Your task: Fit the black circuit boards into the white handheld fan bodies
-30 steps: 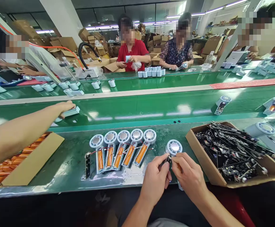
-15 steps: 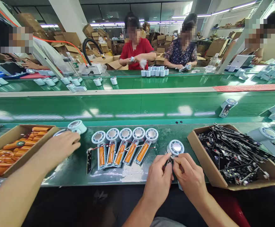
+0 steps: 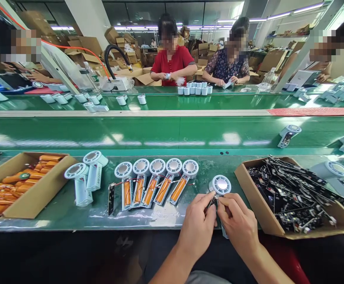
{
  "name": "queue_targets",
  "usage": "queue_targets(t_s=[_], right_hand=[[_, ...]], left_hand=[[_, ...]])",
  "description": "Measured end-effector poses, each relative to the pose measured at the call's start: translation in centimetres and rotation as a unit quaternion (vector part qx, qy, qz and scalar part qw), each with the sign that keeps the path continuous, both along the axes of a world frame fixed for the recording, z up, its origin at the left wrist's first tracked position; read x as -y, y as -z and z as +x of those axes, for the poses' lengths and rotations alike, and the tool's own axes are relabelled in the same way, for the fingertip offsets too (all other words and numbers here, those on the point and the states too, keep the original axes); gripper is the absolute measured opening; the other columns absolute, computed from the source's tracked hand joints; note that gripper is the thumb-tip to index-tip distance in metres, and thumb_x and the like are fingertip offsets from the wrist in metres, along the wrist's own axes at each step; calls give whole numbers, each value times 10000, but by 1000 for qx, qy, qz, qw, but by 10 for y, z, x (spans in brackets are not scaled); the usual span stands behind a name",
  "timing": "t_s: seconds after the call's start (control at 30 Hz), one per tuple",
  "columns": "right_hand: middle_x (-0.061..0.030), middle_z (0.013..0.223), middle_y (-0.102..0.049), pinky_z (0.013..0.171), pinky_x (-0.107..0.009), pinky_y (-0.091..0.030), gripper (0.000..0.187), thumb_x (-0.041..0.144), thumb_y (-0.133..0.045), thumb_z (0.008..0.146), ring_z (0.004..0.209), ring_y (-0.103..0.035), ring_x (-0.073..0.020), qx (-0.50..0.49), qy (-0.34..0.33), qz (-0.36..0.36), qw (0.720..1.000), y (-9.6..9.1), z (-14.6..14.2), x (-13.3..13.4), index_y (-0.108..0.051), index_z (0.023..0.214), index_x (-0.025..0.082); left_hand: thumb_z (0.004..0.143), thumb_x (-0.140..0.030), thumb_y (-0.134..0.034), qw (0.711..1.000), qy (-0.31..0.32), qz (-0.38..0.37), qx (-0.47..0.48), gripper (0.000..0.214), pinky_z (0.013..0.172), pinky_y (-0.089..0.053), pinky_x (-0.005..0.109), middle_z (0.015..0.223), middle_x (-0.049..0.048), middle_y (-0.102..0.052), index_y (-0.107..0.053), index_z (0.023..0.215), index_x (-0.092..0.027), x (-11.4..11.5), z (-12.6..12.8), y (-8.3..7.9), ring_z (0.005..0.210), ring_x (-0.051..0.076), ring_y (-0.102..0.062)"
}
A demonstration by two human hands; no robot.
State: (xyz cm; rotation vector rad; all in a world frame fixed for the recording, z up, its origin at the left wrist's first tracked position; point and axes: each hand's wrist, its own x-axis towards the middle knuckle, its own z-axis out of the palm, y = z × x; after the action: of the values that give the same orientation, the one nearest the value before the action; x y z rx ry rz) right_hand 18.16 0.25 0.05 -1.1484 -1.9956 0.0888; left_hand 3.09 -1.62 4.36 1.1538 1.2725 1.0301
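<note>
My left hand (image 3: pixel 199 221) is closed in a pinch on a dark strip that looks like a black circuit board (image 3: pixel 210 202). Right beside it, my right hand (image 3: pixel 239 221) pinches a small pale wire connector, mostly hidden by the fingertips. Both hands meet over the light-blue handheld fan (image 3: pixel 221 184), whose round head shows above them and whose handle is largely covered. To the left, several fan bodies (image 3: pixel 157 167) lie in a row, orange batteries (image 3: pixel 149 192) in their open handles. A loose circuit board (image 3: pixel 111 199) lies at the row's left end.
A cardboard box of circuit boards (image 3: pixel 256 205) stands at right; another box (image 3: pixel 43 197) holds orange batteries. Two fan bodies (image 3: pixel 83 189) lie face down beside that one. Beyond runs a green conveyor belt (image 3: pixel 148 132) carrying a fan (image 3: pixel 289 135). Co-workers sit across it.
Another person's arm, reaching in from the left over the two face-down fan bodies, has gone, leaving both in full view. My hands stay at almost the same spot on the fan.
</note>
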Motion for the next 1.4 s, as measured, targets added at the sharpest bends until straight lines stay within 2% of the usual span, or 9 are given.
queue_targets(t_s=[0.1,0.27,0.53,0.63,0.87,0.97,1.2,1.3,1.4], right_hand=[[-60,892,-679,690,-272,-539,164,98,-502,989,809,-688,-173,23,-26,-3,999,-2,3,-2,-608,953,217],[-65,897,-686,733,-267,-535,190,56,-511,984,896,-682,-187,51,-78,32,995,-7,7,-5,-632,992,202],[-30,853,-645,630,-263,-490,138,173,-566,974,698,-617,-149,-141,-36,-140,979,-20,-2,0,-659,880,214],[-12,796,-636,591,-262,-460,157,207,-591,956,653,-593,-148,-167,-11,-190,967,-22,-2,2,-647,810,218],[-15,857,-643,617,-256,-457,122,214,-590,957,673,-589,-140,-181,10,-180,967,-17,-5,5,-666,863,216],[-13,864,-639,614,-251,-451,117,202,-589,957,653,-575,-128,-176,8,-167,970,-15,-5,6,-666,869,214],[-12,816,-615,608,-258,-432,151,205,-584,959,656,-557,-137,-175,-4,-175,969,-16,-4,4,-653,825,212],[-8,789,-601,571,-255,-409,172,198,-583,951,618,-527,-129,-178,-10,-186,966,-17,-4,2,-643,790,206],[-12,772,-598,568,-251,-405,198,190,-578,940,647,-551,-138,-182,-19,-205,961,-16,-5,1,-630,749,201]], left_hand=[[927,-244,-534,1000,-9,19,-10,397,393,-391,225,875,60,-672,-689,1292,-225,1,0,0,446,91,-501],[962,-240,-461,998,29,-55,14,434,403,-360,216,745,-13,-576,-615,1365,-189,-1,-2,0,402,64,-456],[990,-266,-450,999,5,4,-37,406,458,-441,219,1150,78,-598,-612,1362,-236,5,1,6,520,57,-509],[991,-264,-456,999,7,3,-40,400,450,-440,214,1166,77,-601,-611,1360,-243,6,2,6,530,60,-520],[990,-255,-453,1000,3,-29,-6,386,429,-407,211,976,32,-639,-600,1345,-234,6,3,5,443,41,-463],[990,-246,-448,1000,2,-17,-19,384,440,-424,217,1043,43,-636,-603,1342,-240,7,2,6,462,43,-479],[999,-207,-437,990,5,65,-127,410,756,-561,310,1194,87,-626,-589,1379,-233,9,4,9,799,155,-658],[1006,-175,-402,975,10,137,-177,447,946,-527,373,1259,107,-604,-543,1425,-238,11,4,12,1088,222,-630],[1003,-153,-388,968,19,173,-182,470,1006,-496,387,1266,107,-601,-526,1439,-256,12,3,14,1181,230,-585]])
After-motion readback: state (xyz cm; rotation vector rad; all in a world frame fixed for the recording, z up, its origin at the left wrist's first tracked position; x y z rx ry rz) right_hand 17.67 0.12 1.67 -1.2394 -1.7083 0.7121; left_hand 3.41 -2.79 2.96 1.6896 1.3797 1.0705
